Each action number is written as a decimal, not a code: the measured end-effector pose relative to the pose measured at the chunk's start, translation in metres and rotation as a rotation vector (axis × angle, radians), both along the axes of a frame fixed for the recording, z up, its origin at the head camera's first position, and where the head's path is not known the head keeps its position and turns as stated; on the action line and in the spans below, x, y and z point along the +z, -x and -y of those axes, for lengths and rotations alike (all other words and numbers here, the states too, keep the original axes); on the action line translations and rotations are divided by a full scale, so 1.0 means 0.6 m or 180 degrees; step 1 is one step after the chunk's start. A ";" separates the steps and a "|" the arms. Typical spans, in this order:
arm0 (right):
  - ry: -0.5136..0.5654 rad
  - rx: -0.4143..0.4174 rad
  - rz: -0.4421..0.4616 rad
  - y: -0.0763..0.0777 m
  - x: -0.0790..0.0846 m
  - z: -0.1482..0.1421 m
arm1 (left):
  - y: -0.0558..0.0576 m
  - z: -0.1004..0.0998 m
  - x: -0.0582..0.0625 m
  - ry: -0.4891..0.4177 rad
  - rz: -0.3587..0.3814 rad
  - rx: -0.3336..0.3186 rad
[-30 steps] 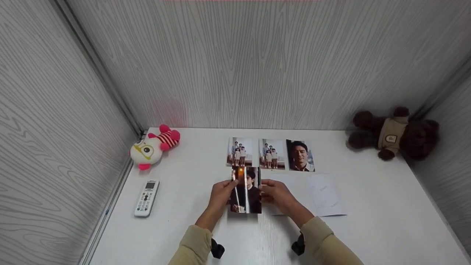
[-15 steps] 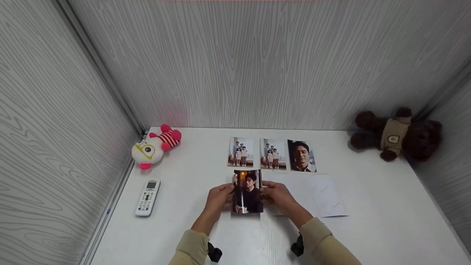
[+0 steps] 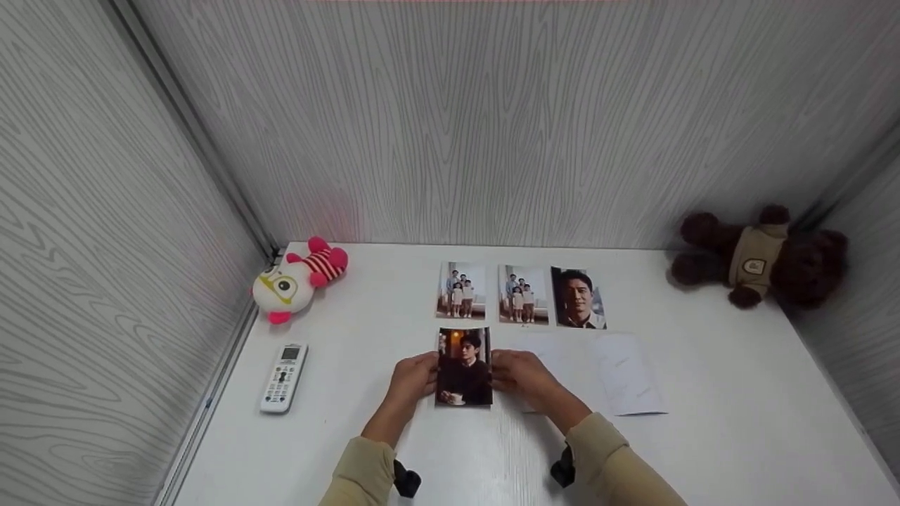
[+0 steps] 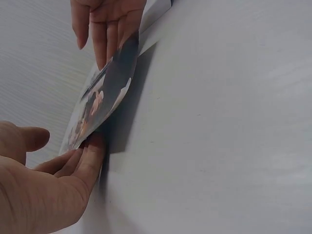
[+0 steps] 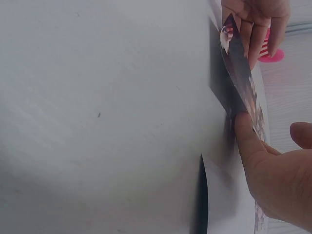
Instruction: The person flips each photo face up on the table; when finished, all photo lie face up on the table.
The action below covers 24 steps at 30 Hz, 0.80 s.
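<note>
A glossy photo (image 3: 465,372) of a person in a dark top with a cup lies between my two hands, slightly bowed, its shadow on the white table below. My left hand (image 3: 413,379) has its fingertips at the photo's left edge; in the left wrist view its fingers (image 4: 92,158) reach under the edge, the thumb lifted off. My right hand (image 3: 524,377) touches the opposite edge the same way; in the right wrist view its thumb stands apart and its index finger (image 5: 247,136) meets the photo's underside.
Behind lie two matching family photos (image 3: 462,292) (image 3: 524,295) and a portrait photo (image 3: 579,299) in a row. White sheets (image 3: 628,376) lie to the right, partly behind my right hand. A remote control (image 3: 284,378) and a plush toy (image 3: 292,284) are left, a brown teddy bear (image 3: 763,258) back right.
The photo has moved slightly left and tilted, its glare fading. Both thumbs have come off its face, and the fingers now rest along its side edges.
</note>
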State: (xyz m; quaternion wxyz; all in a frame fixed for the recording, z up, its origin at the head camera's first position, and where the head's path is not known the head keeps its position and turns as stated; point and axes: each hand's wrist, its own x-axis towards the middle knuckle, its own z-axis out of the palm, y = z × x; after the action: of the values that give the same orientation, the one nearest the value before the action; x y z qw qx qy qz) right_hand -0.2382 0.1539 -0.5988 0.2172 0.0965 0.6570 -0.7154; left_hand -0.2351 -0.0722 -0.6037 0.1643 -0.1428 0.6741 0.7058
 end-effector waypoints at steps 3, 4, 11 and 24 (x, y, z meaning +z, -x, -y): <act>0.0071 -0.0030 -0.0029 0.003 0.003 0.002 | 0.004 -0.003 0.002 0.0084 -0.0044 0.0110; 0.0091 -0.0046 -0.0027 0.003 0.004 0.002 | 0.005 -0.004 0.002 0.0119 -0.0058 0.0149; 0.0058 -0.0115 0.0058 0.006 0.006 0.004 | 0.005 -0.005 0.004 0.0741 -0.0329 0.0151; 0.0104 0.0024 0.0059 0.009 0.006 0.008 | 0.010 -0.002 0.007 0.0889 -0.0375 0.0152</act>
State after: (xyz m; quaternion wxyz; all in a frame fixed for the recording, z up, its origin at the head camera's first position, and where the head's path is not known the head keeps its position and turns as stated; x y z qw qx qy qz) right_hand -0.2436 0.1494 -0.5954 0.2274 0.0971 0.6436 -0.7243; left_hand -0.2411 -0.0712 -0.5996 0.0862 -0.1387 0.7706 0.6161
